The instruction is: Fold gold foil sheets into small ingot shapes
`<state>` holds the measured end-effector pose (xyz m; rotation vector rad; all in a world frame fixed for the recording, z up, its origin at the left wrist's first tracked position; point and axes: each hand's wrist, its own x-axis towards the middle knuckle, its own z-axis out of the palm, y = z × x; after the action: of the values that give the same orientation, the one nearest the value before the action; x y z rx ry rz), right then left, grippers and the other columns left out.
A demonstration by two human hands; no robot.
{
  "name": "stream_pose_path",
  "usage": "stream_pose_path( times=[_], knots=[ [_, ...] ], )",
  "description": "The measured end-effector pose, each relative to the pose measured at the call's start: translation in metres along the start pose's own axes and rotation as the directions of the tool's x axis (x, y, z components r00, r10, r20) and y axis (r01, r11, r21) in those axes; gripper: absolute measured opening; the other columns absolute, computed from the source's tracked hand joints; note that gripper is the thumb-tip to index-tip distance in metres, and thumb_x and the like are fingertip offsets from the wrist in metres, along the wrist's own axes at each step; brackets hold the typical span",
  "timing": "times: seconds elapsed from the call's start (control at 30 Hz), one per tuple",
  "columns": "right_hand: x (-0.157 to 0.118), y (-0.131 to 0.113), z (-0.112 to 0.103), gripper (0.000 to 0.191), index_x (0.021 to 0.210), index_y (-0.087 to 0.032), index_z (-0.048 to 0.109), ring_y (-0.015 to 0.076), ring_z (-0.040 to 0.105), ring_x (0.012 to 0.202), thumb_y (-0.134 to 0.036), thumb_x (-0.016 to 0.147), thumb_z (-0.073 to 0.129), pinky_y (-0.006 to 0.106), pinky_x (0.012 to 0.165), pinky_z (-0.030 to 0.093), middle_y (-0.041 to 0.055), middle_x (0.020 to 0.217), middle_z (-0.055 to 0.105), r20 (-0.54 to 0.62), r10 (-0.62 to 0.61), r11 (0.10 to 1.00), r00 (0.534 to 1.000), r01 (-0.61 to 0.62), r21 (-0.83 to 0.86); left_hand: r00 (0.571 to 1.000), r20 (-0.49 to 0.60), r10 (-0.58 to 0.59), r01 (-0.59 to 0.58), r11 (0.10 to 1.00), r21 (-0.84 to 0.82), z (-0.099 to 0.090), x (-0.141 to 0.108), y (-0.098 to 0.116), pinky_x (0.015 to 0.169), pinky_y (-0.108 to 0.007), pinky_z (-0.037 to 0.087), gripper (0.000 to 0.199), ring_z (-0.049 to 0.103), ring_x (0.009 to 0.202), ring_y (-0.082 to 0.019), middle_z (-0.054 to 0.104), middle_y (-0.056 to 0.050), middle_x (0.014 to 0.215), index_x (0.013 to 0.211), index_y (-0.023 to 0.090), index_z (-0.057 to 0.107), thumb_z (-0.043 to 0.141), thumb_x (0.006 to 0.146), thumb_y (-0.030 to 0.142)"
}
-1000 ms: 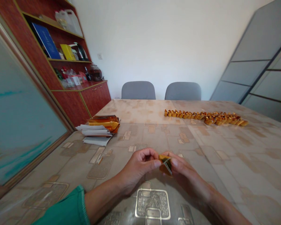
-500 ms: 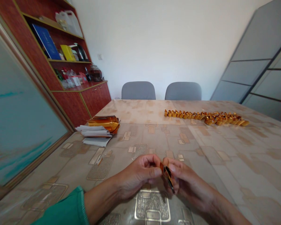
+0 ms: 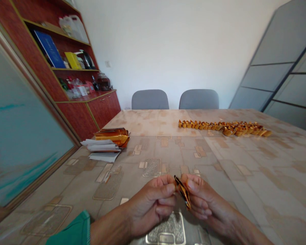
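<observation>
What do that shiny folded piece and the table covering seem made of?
The folded piece looks like thin gold metallic foil, perhaps foil-backed paper: crisp creases, bright glints. The table covering seems glossy plastic sheet, judging by its sheen and printed pattern.

Nothing can be read anywhere; any print on the blue binder (image 3: 49, 49) on the shelf is too small to make out.

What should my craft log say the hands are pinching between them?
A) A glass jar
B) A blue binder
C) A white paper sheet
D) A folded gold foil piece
D. The left hand and right hand pinch the folded gold foil piece between their fingertips.
</observation>
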<state>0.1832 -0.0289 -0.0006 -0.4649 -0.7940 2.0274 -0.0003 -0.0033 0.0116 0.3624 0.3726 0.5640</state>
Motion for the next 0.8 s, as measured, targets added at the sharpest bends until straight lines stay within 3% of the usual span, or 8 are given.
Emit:
stream_pose_path(
  times=[0.17, 0.3, 0.57, 0.8],
  knots=[
    [0.002, 0.005, -0.004, 0.031, 0.077, -0.019, 0.057, 0.0013, 0.015, 0.033, -0.04, 0.087, 0.077, 0.012, 0.033, 0.018, -0.0149, 0.041, 0.034, -0.006, 0.011, 1.0, 1.0, -0.011, -0.003, 0.999, -0.031, 0.029, -0.034, 0.985, -0.168, 0.0, 0.001, -0.004, 0.039, -0.007, 0.021, 0.031, 0.04, 0.046, 0.002, 0.054, 0.003, 0.068, 0.086, 0.008, 0.067, 0.087, 0.065, -0.001],
    [0.003, 0.01, -0.005, 0.033, 0.075, -0.018, 0.057, 0.0017, 0.015, 0.035, -0.039, 0.085, 0.079, 0.013, 0.034, 0.017, -0.0148, 0.041, 0.033, -0.101, -0.019, 0.999, 0.995, 0.016, -0.035, 0.998, -0.06, 0.025, -0.037, 0.977, -0.208, -0.004, 0.004, -0.005, 0.04, -0.01, 0.025, 0.034, 0.038, 0.043, 0.0, 0.057, 0.003, 0.068, 0.094, 0.011, 0.068, 0.081, 0.065, -0.002],
    [0.005, 0.007, -0.009, 0.039, 0.074, -0.017, 0.06, 0.0032, 0.015, 0.033, -0.052, 0.086, 0.074, 0.018, 0.034, 0.015, -0.0137, 0.037, 0.034, -0.126, -0.03, 0.991, 0.992, 0.012, -0.135, 0.981, -0.135, 0.14, -0.146, 0.989, -0.035, -0.003, 0.005, -0.004, 0.046, -0.013, 0.028, 0.036, 0.042, 0.049, -0.003, 0.053, 0.005, 0.063, 0.094, 0.016, 0.065, 0.086, 0.066, 0.006],
    [0.01, 0.005, -0.012, 0.045, 0.061, -0.019, 0.047, 0.0022, 0.015, 0.036, -0.04, 0.081, 0.082, 0.018, 0.036, 0.013, -0.0141, 0.041, 0.031, -0.178, 0.066, 0.996, 0.982, -0.074, -0.043, 0.962, -0.126, 0.241, -0.215, 0.958, 0.191, -0.001, 0.008, -0.008, 0.047, -0.016, 0.035, 0.033, 0.043, 0.053, -0.005, 0.051, 0.005, 0.064, 0.085, 0.015, 0.06, 0.087, 0.066, 0.018]
  ],
)
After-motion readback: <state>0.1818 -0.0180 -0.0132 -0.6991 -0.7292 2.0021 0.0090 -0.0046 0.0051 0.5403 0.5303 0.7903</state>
